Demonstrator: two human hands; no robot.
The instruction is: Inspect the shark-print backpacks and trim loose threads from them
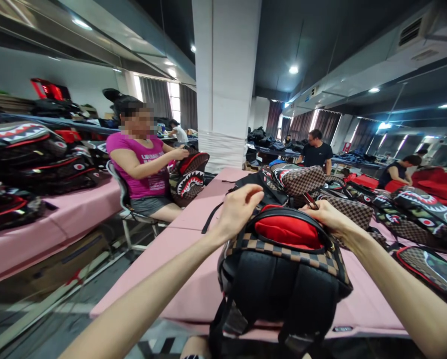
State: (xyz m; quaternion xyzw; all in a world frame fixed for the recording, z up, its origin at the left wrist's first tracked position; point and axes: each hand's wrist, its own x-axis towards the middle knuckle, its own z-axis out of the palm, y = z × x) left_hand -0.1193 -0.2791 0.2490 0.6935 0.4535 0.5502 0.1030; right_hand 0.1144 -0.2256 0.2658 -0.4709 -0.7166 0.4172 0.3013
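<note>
A checkered backpack (279, 279) with black straps towards me stands at the front edge of the pink table. Its top is unzipped and shows a red lining (288, 230). At the upper left of the opening is my left hand (242, 207), its fingers curled together; what they hold, if anything, is hidden. My right hand (323, 214) is at the opening's upper right, closed on small dark scissors (310, 200) whose tips point up and away.
The pink table (163, 254) carries more shark-mouth and checkered bags (300, 179) behind and to the right. Across the table's left side, a seated person in a pink shirt (144, 164) handles another bag. A white pillar (227, 85) rises beyond; further people are in the background.
</note>
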